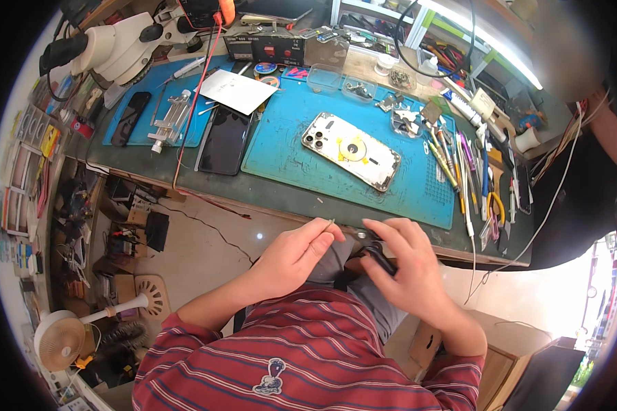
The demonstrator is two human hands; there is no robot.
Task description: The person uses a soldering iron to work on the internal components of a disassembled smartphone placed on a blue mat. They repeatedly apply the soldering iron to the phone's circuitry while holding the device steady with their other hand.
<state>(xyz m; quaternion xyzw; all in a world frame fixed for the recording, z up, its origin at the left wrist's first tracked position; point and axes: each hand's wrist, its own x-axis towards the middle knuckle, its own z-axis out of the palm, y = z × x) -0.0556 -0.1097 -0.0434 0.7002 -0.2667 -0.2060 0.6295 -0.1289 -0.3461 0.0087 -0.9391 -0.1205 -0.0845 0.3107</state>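
Just off the near edge of the workbench, my left hand is closed in a pinch. A small thin piece sticks up between its thumb and forefinger, too small to name. To its right, my right hand is wrapped around a black-handled tool with a metallic pivot, and its head points toward the left hand. What kind of tool it is cannot be made out. Beyond both hands, a white-backed phone with several camera lenses and a round coil in its middle lies on a blue work mat.
A dark phone lies left of the mat, partly under a white card. A metal clamp fixture and a microscope stand farther left. Tweezers, screwdrivers and yellow-handled pliers crowd the right. A person's arm shows at far right.
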